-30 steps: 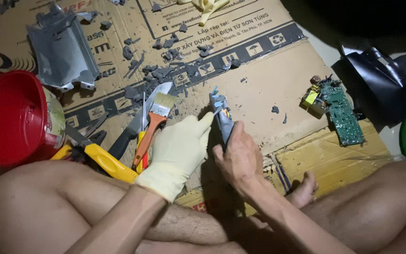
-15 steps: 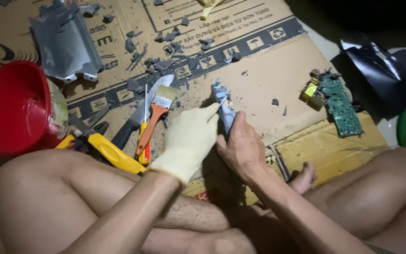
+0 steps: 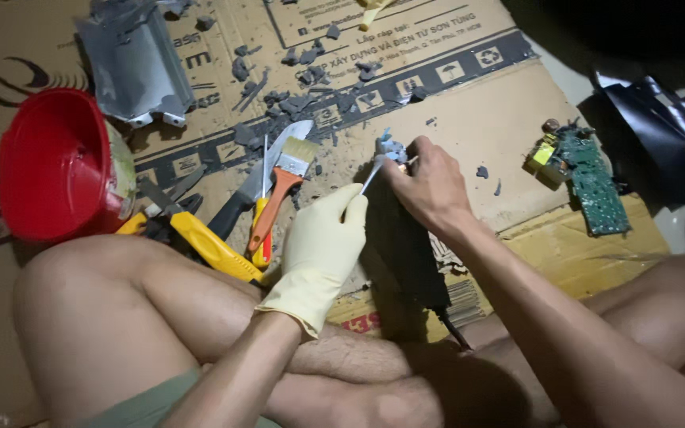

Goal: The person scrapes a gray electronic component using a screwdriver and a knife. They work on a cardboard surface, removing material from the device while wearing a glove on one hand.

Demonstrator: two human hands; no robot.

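Hands [image 3: 323, 246] [image 3: 430, 186] on dark block [image 3: 402, 238], red bowl [image 3: 53, 162] tipped nearby.

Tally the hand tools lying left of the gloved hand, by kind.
Paintbrush: 1
Knife: 1
Yellow-handled pliers: 1
Thin screwdriver: 1
Total: 4
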